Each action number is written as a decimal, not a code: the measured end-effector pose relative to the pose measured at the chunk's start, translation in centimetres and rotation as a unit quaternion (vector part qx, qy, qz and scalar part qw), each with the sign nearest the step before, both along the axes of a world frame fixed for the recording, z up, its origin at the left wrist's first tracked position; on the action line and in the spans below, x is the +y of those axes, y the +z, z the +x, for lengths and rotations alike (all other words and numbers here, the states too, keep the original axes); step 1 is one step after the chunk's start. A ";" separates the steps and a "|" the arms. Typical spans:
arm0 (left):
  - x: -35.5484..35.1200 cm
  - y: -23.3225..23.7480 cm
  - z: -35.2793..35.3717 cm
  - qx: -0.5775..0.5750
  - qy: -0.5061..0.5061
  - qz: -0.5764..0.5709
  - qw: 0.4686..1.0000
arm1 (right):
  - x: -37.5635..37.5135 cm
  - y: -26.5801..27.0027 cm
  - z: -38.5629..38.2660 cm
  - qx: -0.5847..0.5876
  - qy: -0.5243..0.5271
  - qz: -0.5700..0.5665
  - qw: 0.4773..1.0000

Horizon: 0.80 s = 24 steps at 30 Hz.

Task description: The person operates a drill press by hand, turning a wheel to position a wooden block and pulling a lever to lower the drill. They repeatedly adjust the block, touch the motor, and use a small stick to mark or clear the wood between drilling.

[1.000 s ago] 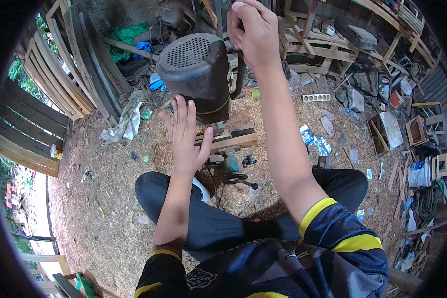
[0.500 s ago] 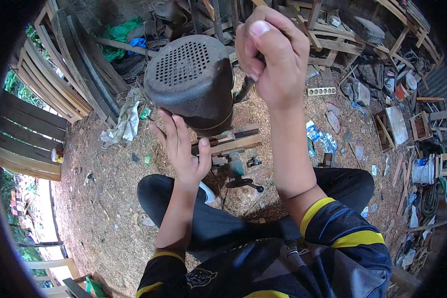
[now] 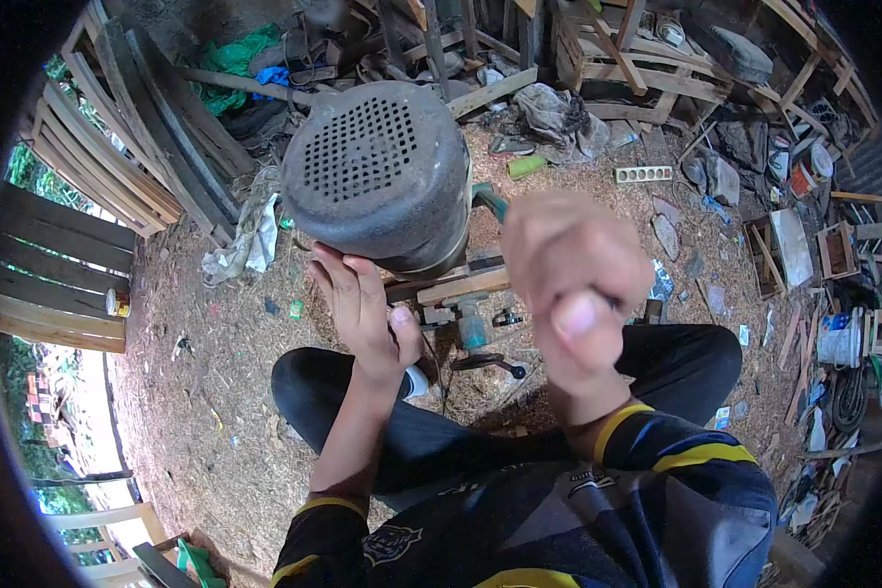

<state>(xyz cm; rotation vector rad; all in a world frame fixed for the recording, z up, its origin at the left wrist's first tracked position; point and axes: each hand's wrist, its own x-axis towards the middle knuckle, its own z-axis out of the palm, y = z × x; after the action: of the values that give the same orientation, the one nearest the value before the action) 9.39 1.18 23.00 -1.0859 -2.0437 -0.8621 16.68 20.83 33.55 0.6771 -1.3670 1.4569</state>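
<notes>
Here, the left hand (image 3: 367,309) was laid flat, fingers extended and thumb spread, at the left end of the pale wooden strip (image 3: 461,286) beneath the dark grey perforated metal motor housing (image 3: 377,176); nothing was gripped. The right hand (image 3: 573,279) (blurred, close to the camera) was curled into a tight fist just beside the green-sleeved lever (image 3: 491,202); whether the lever was gripped could not be determined. The sawdust-covered ground (image 3: 216,372) lay all around.

No words, numbers or signs clear enough to read, not even on the shirt badge (image 3: 394,545) at 6 o'clock.
</notes>
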 end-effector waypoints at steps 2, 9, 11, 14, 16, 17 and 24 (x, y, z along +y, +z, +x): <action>-0.4 -0.8 -0.3 0.025 0.005 -0.008 1.000 | 0.1 -1.1 1.6 0.010 0.019 0.042 0.999; -1.7 -0.4 -0.7 0.040 -0.026 0.005 0.999 | -1.6 -1.5 3.4 -0.028 -0.011 -0.005 1.000; -2.1 0.1 -1.1 0.026 -0.041 0.002 0.999 | -1.6 -2.0 3.2 -0.033 -0.006 -0.022 0.999; -2.7 1.1 -1.3 -0.019 -0.083 0.011 0.996 | -1.3 -2.4 2.5 -0.037 -0.005 -0.040 0.999; -3.5 0.8 -1.2 -0.035 -0.099 0.003 0.994 | -1.2 -2.5 1.9 -0.040 0.004 -0.052 0.998; -3.7 0.8 -1.3 -0.041 -0.106 0.000 0.993 | -1.1 -2.4 1.4 -0.028 0.000 -0.054 0.998; -4.2 2.6 1.5 -0.085 -0.139 0.088 0.983 | -1.1 -8.7 1.2 -0.067 -0.118 0.006 0.991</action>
<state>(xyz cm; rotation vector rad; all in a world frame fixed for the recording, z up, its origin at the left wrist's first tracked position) 10.92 -3.01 25.65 -1.2527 -1.9318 -1.2898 17.89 19.70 24.83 0.4137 -1.5060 1.3243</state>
